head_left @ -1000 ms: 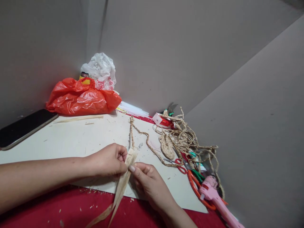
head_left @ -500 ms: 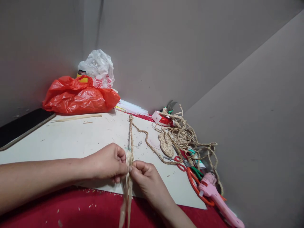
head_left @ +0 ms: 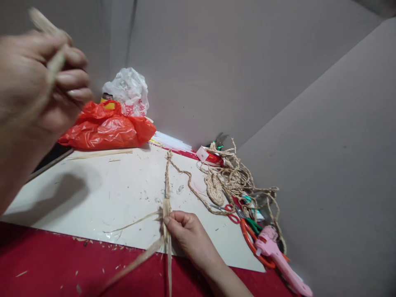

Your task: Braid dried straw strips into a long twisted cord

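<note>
My left hand [head_left: 52, 78] is raised close to the camera at the upper left, its fingers closed round a pale fibre strip [head_left: 55, 64] that is blurred where it runs down past the wrist. At the board's lower middle, my right hand [head_left: 185, 231] pinches the flat wrapped part of a braided cord [head_left: 167, 181] between thumb and forefinger. Loose fibre strands spread from that spot to the left and downward. From the cord's top end a thinner braid [head_left: 193, 187] curves off to the right.
A white board [head_left: 117, 198] lies on red cloth [head_left: 55, 264]. Behind are a red bag [head_left: 108, 130] and a white bag [head_left: 128, 88]. At right lie tangled cord [head_left: 241, 173], red-handled scissors [head_left: 232, 214] and a pink glue gun [head_left: 278, 251]. A dark flat device [head_left: 51, 159] is partly hidden.
My left hand has left the cord and moved up and left with a fibre strip. Strands now fan out to the left. My right hand still pinches the cord in nearly the same place.
</note>
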Demonstrator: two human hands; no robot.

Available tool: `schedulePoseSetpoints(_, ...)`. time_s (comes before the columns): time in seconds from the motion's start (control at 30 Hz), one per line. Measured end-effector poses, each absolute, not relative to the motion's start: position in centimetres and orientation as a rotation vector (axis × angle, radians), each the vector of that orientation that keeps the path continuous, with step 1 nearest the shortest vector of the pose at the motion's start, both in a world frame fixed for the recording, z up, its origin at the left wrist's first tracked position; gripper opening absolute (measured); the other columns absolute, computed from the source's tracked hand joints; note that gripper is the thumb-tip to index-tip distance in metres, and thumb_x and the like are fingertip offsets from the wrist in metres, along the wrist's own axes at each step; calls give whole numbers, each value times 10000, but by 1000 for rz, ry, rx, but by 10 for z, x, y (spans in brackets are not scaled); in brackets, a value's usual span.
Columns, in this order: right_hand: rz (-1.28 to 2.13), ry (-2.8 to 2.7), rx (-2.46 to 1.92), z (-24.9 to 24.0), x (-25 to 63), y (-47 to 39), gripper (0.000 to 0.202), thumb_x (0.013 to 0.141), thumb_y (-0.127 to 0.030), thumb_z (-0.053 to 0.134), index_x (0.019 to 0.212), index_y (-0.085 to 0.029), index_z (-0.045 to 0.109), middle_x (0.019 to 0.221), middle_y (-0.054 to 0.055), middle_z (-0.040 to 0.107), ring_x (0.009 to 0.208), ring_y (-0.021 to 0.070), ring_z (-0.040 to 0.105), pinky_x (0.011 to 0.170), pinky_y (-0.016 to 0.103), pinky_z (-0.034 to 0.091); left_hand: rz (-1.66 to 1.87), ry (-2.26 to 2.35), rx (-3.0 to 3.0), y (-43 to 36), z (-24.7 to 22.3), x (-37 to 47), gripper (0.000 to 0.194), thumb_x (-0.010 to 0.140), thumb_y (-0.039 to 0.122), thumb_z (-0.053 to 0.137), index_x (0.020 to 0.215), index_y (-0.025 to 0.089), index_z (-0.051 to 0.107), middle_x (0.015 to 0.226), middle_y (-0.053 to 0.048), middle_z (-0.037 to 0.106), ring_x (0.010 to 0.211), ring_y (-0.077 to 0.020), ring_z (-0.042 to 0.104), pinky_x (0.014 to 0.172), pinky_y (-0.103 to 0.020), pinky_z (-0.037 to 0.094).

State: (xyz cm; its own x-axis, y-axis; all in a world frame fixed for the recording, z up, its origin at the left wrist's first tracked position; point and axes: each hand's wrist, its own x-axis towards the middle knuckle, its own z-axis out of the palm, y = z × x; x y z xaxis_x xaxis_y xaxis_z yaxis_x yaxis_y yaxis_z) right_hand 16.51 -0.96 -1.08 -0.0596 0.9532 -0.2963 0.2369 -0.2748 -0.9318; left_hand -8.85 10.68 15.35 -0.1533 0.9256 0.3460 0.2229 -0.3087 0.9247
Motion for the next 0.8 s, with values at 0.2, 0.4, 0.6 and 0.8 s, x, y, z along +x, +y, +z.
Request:
schedulePoseSetpoints(0.2,1369,-1273,-1561,-13,167,-10,402,752,-484,611,558,-170,452,477,-73,298,461,67,183,452,235,150,1044,1755,2163,151,129,-125,280,703,306,573,879,105,652,680,38,571,637,-94,518,695,-261,374)
schedulePoseSetpoints(0.4,1391,-1242,-1529,-13,165,-11,407,748,-490,616,553,-167,464,472,-69,301,467,71,195,458,234,153,459,1708,2498,128,74,-54,334,724,466,544,572,174,601,531,-27,531,519,-150,465,566,-273,318)
schedulePoseSetpoints(0.6,1395,-1267,-1472,-6,161,-12,379,760,-476,604,606,-144,507,549,-46,356,525,79,241,489,220,205,477,1068,2055,62,19,2,330,726,456,529,567,174,594,519,0,550,508,-123,460,490,-230,273)
schedulePoseSetpoints(0.8,1373,-1336,-1464,-5,162,-12,391,776,-477,585,588,-140,516,547,-48,318,536,84,239,497,218,212,491,933,1769,53,15,8,206,706,282,503,565,150,574,534,22,500,554,-105,436,519,-207,311)
